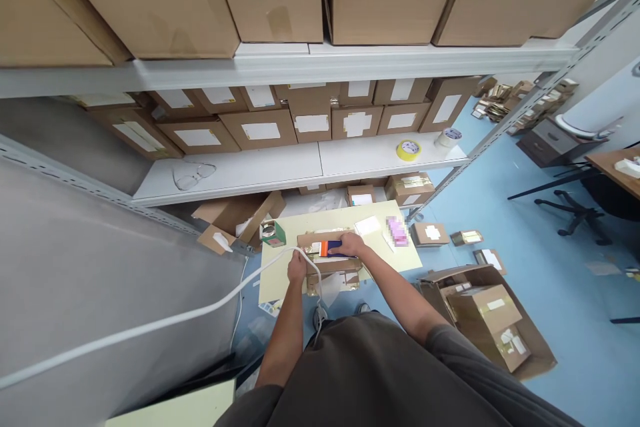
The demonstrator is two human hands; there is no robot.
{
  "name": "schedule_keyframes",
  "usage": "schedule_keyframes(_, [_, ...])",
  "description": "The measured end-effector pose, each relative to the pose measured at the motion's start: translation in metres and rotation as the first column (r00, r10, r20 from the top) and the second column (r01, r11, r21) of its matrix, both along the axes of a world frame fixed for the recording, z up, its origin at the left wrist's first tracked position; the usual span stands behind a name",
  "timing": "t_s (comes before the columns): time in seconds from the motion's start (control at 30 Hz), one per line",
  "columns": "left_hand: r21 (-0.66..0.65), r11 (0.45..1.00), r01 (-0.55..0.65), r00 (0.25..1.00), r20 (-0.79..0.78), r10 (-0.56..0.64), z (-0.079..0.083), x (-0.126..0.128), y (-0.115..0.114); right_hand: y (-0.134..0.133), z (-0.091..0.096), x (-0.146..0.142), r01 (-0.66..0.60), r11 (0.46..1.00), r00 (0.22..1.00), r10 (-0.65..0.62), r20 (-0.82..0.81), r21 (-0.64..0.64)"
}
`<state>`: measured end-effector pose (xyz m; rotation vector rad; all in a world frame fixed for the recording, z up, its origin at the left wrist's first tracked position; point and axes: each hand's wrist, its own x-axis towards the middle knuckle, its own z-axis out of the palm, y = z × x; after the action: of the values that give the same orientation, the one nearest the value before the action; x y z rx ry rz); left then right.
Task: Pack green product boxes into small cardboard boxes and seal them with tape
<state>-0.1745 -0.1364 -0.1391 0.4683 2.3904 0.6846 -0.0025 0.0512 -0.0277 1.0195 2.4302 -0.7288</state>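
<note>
A small brown cardboard box (pixel 327 265) lies on a pale yellow-green table (pixel 280 280) below me. My right hand (pixel 351 245) is closed round a tape dispenser (pixel 331 248) with a blue and orange body, pressed on the top of the box. My left hand (pixel 297 269) rests at the box's left end with its fingers curled against the cardboard, holding it steady. A white cable (pixel 150 327) runs from the lower left up to the left hand.
A green tape roll holder (pixel 273 233), white papers (pixel 369 225) and a pink item (pixel 397 230) lie on the table. Open cartons (pixel 493 320) sit on the blue floor to the right. Grey shelves (pixel 320 160) hold labelled boxes, glasses (pixel 193 175) and a yellow tape roll (pixel 409 149).
</note>
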Motion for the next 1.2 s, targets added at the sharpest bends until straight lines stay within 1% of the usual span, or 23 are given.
schedule_keyframes(0.1, [-0.033, 0.999, -0.002, 1.0, -0.001, 0.002, 0.004, -0.001, 0.001, 0.015, 0.002, 0.006, -0.041, 0.998, 0.999, 0.041, -0.012, -0.04])
schedule_keyframes(0.2, [-0.043, 0.999, 0.016, 1.0, -0.009, -0.016, 0.007, 0.005, 0.007, 0.036, 0.005, 0.029, -0.043, 0.997, 0.999, 0.042, -0.017, -0.061])
schedule_keyframes(0.27, [-0.036, 0.999, 0.032, 0.999, -0.018, -0.033, 0.007, 0.01, 0.013, 0.052, 0.007, 0.054, -0.053, 0.996, 0.998, 0.051, -0.027, -0.075])
schedule_keyframes(0.33, [-0.046, 0.999, 0.021, 0.999, -0.04, -0.023, 0.008, 0.014, 0.017, 0.068, 0.011, 0.086, -0.037, 0.998, 0.999, 0.037, -0.007, -0.053])
schedule_keyframes(0.4, [-0.071, 0.997, -0.003, 0.998, -0.06, -0.001, 0.009, 0.013, 0.017, 0.085, 0.016, 0.12, 0.032, 0.999, 0.998, -0.032, 0.047, -0.004])
schedule_keyframes(0.47, [-0.09, 0.996, 0.007, 0.997, -0.079, -0.014, 0.011, 0.009, 0.015, 0.099, 0.022, 0.152, 0.109, 0.994, 0.991, -0.108, 0.074, -0.005])
schedule_keyframes(0.53, [-0.095, 0.995, 0.042, 0.994, -0.096, -0.051, 0.012, 0.005, 0.014, 0.107, 0.025, 0.176, 0.127, 0.992, 0.988, -0.128, 0.091, 0.008])
schedule_keyframes(0.6, [-0.109, 0.993, 0.047, 0.992, -0.115, -0.059, 0.012, 0.004, 0.013, 0.107, 0.026, 0.188, 0.116, 0.993, 0.987, -0.117, 0.111, 0.019])
schedule_keyframes(0.67, [-0.137, 0.99, 0.02, 0.991, -0.128, -0.037, 0.013, 0.007, 0.012, 0.102, 0.024, 0.191, 0.117, 0.993, 0.985, -0.119, 0.124, 0.025])
schedule_keyframes(0.77, [-0.177, 0.984, -0.028, 0.99, -0.144, 0.002, 0.014, 0.01, 0.01, 0.09, 0.024, 0.186, 0.152, 0.988, 0.98, -0.155, 0.122, 0.032])
schedule_keyframes(0.93, [-0.194, 0.976, -0.095, 0.984, -0.167, 0.063, 0.017, 0.004, 0.003, 0.072, 0.036, 0.177, 0.184, 0.981, 0.977, -0.19, 0.096, 0.067])
schedule_keyframes(1.07, [-0.187, 0.976, -0.109, 0.985, -0.153, 0.08, 0.016, -0.004, 0.0, 0.06, 0.046, 0.172, 0.183, 0.979, 0.98, -0.189, 0.064, 0.092])
schedule_keyframes(1.2, [-0.177, 0.98, -0.091, 0.989, -0.128, 0.069, 0.016, -0.008, -0.002, 0.059, 0.045, 0.168, 0.152, 0.981, 0.985, -0.16, 0.066, 0.118])
